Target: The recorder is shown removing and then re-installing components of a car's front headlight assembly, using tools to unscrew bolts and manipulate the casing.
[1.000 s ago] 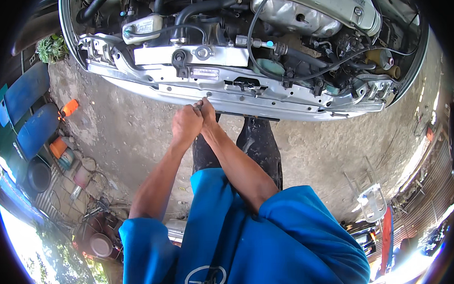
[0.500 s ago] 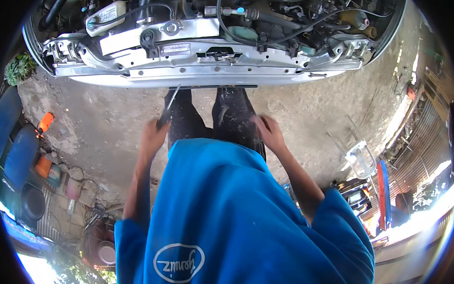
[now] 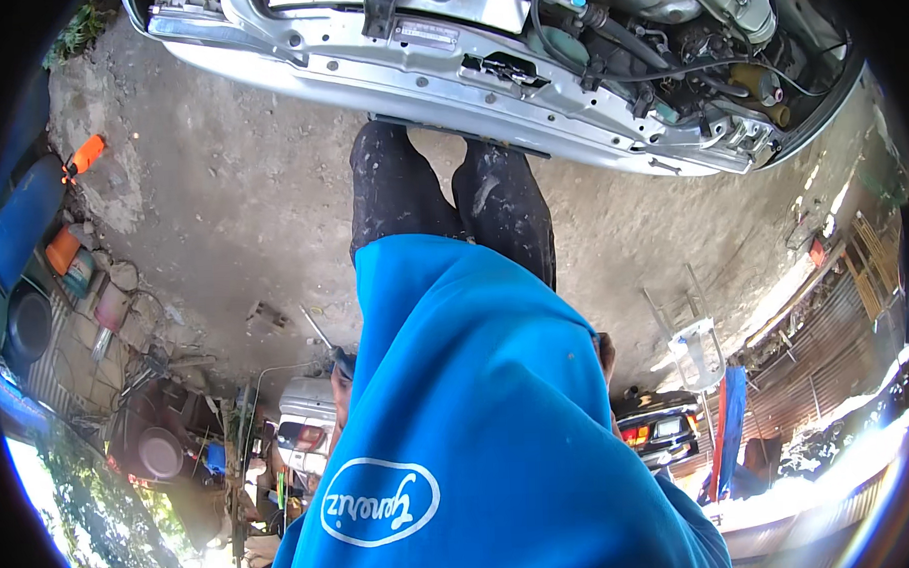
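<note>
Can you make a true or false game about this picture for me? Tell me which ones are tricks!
1. The left hand holds a thin tool. True.
2. The person wears a red shirt. False: the shirt is blue.
3. A small wrench lies on the front edge of the car. True.
4. You can see the whole right hand. False: most of the right hand is hidden by the shirt.
5. The dark trousers have pale specks on them. True.
6. The bright orange thing is on the picture's right. False: the bright orange thing is on the left.
</note>
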`<act>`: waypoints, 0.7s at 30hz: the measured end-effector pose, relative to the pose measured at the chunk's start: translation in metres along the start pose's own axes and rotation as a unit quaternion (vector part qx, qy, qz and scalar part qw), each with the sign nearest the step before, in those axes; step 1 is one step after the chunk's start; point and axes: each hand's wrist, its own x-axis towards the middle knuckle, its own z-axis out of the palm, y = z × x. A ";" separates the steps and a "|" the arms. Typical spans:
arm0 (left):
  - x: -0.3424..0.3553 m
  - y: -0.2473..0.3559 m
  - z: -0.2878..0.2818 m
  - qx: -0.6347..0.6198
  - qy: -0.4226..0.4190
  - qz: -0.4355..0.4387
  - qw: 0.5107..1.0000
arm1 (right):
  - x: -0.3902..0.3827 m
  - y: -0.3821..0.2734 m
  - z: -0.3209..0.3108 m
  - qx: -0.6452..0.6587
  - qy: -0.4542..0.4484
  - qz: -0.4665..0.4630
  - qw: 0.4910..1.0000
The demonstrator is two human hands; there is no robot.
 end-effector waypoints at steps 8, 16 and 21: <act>0.031 -0.124 0.000 -0.014 0.042 0.014 0.999 | -0.041 0.100 0.017 -0.089 0.042 0.151 0.984; 0.147 -0.091 -0.003 0.095 0.069 -0.054 0.992 | -0.018 0.122 0.043 -0.137 0.096 0.272 0.948; 0.179 0.176 -0.005 0.252 0.042 0.166 0.953 | 0.133 -0.024 0.118 -0.151 0.129 -0.121 0.973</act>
